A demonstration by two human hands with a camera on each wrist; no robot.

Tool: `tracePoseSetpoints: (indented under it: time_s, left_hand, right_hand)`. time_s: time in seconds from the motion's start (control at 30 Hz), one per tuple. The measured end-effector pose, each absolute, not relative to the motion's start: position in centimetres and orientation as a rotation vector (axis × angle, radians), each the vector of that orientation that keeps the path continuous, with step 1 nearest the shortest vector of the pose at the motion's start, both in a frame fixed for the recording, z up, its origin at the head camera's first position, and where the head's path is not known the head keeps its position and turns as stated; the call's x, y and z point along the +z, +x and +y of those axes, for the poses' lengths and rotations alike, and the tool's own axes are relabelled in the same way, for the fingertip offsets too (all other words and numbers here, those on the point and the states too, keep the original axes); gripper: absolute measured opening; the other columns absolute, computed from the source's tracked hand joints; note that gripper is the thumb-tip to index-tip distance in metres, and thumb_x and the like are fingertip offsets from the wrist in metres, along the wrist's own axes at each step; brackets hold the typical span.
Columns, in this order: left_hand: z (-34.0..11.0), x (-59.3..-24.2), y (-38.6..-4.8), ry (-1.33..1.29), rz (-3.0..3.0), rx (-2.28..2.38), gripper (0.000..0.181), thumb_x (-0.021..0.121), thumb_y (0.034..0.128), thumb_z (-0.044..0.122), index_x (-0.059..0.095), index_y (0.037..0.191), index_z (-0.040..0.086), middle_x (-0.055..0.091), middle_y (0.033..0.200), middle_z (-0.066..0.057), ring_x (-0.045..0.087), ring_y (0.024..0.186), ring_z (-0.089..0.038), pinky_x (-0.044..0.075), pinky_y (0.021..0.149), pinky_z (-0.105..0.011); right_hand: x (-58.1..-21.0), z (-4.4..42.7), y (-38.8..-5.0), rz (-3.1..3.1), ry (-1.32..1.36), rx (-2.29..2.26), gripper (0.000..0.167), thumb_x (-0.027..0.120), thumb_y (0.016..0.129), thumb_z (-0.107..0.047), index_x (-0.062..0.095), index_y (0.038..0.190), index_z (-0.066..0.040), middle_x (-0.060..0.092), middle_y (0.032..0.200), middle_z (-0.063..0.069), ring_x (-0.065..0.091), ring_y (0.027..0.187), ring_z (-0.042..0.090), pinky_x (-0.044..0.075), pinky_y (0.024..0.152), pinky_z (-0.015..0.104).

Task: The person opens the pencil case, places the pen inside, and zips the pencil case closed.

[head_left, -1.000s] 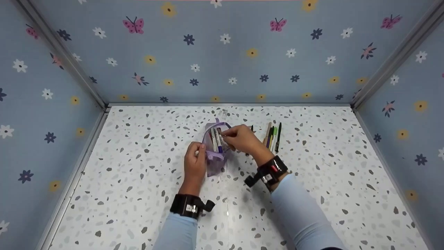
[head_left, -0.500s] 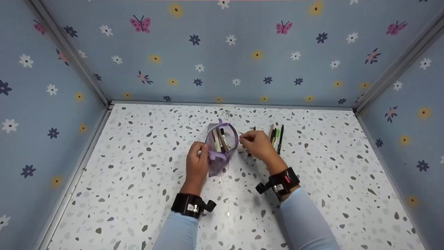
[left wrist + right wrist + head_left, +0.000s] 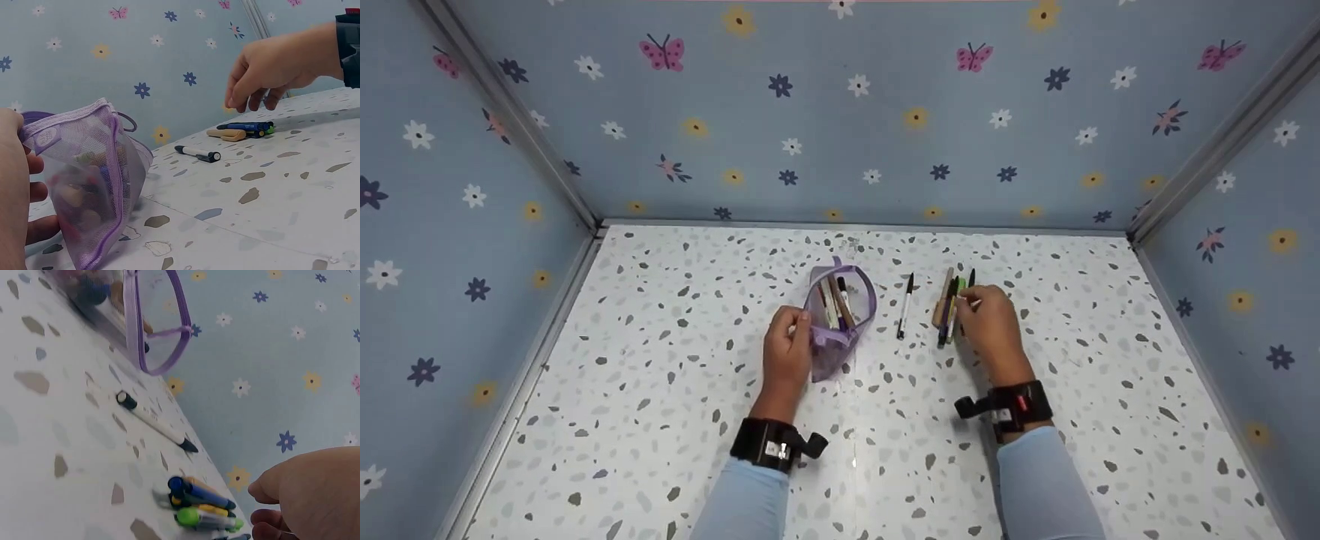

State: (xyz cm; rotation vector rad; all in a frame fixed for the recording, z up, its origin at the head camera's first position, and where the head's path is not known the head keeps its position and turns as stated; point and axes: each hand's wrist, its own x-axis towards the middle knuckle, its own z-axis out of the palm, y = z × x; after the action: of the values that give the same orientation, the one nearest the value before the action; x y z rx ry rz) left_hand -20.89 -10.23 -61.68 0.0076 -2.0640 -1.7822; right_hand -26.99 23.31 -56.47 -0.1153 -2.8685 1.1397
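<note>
My left hand (image 3: 787, 346) grips the left rim of a purple mesh pencil case (image 3: 829, 358), which stands with its mouth wide open. Several pens and markers (image 3: 834, 304) lean inside the case, seen blurred through the mesh in the left wrist view. Over at the right, my right hand (image 3: 994, 330) hovers above a small group of pens, its fingers loosely bent and nothing between them. That group has a blue pen (image 3: 208, 495), a green-capped marker (image 3: 208, 518) and a tan marker (image 3: 226, 134). A white marker with black ends (image 3: 906, 306) lies alone between case and group.
The speckled white tabletop (image 3: 660, 405) ends at a flowered blue wall (image 3: 855, 135) behind, with matching side panels and metal corner strips (image 3: 510, 120). Small clear bits (image 3: 851, 244) lie near the back edge behind the case.
My right hand has left the case's mouth and moved right to above the pen group. A brown pen it held now leans inside the case. My left hand keeps its hold on the rim.
</note>
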Motion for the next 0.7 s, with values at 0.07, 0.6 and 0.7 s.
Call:
tracePoseSetpoints:
  time_s: [0.07, 0.6, 0.7]
  left_hand:
    - [-10.2, -61.7, -20.9, 0.000, -2.058, -1.776, 0.021, 0.061, 0.1150, 0.012, 0.068, 0.099, 0.001, 0.069, 0.105, -0.014, 0.065, 0.103, -0.019, 0.062, 0.089, -0.026]
    - [-10.1, -61.8, -20.8, 0.028, -2.069, -1.804, 0.019, 0.062, 0.1154, 0.013, 0.068, 0.100, 0.003, 0.069, 0.106, -0.011, 0.065, 0.101, -0.018, 0.061, 0.084, -0.025]
    - [-10.1, -61.8, -20.9, 0.032, -2.058, -1.832, 0.020, 0.061, 0.1160, 0.015, 0.068, 0.101, 0.004, 0.069, 0.107, -0.009, 0.065, 0.100, -0.017, 0.062, 0.082, -0.026]
  right_hand:
    - [-56.9, 24.0, -27.1, -2.864, -0.118, 1.117, 0.033, 0.065, 0.113, -0.020, 0.076, 0.137, 0.001, 0.067, 0.129, 0.022, 0.072, 0.097, 0.031, 0.061, 0.075, 0.041]
    - [-58.7, 25.4, -27.1, -2.926, -0.110, 1.130, 0.042, 0.070, 0.112, -0.017, 0.069, 0.150, 0.001, 0.064, 0.129, 0.023, 0.070, 0.114, 0.037, 0.063, 0.099, 0.050]
    - [-58.7, 25.4, -27.2, -2.938, -0.105, 1.100, 0.044, 0.069, 0.110, -0.014, 0.068, 0.151, 0.000, 0.064, 0.130, 0.024, 0.069, 0.116, 0.037, 0.062, 0.101, 0.052]
